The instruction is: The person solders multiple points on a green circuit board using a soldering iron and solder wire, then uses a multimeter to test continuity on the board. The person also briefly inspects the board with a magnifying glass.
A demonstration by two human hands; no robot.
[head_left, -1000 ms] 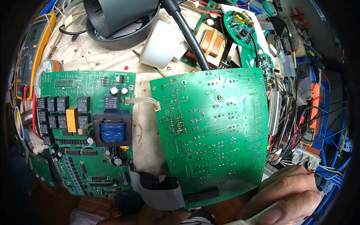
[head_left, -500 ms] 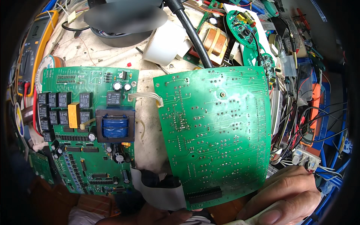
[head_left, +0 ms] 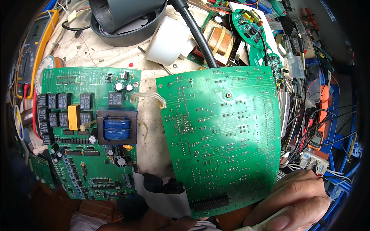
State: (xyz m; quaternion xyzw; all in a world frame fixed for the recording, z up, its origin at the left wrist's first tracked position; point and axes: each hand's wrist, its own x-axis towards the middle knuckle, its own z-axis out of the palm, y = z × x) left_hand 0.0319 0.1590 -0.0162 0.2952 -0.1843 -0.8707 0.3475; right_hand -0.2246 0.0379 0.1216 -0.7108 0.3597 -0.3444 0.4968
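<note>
Two green circuit boards lie side by side. The left board (head_left: pixel 73 169) faces component side up, with black relays, a yellow block part and a blue-wound transformer (head_left: pixel 116 129). The right board (head_left: pixel 227 154) shows its solder side, tilted up at me. A grey ribbon cable (head_left: pixel 163 202) and a bundle of thin white wires (head_left: pixel 148 96) join them. My left hand (head_left: pixel 163 223), in shadow, closes on the right board's lower left corner; most of its fingers are hidden. My right hand (head_left: pixel 298 200) is curled beside that board's lower right corner; what it grips is hidden.
A yellow-edged multimeter (head_left: pixel 36 50) lies at far left. Behind the boards are a dark round housing (head_left: pixel 127 36), a white roll (head_left: pixel 167 40), a black bar (head_left: pixel 196 32) and an orange-wound transformer (head_left: pixel 220 40). Tangled cables (head_left: pixel 327 127) and tools crowd the right side.
Both boards have shifted very slightly in the view, and the right board's lower edge sits a bit lower. My hands keep nearly the same place.
</note>
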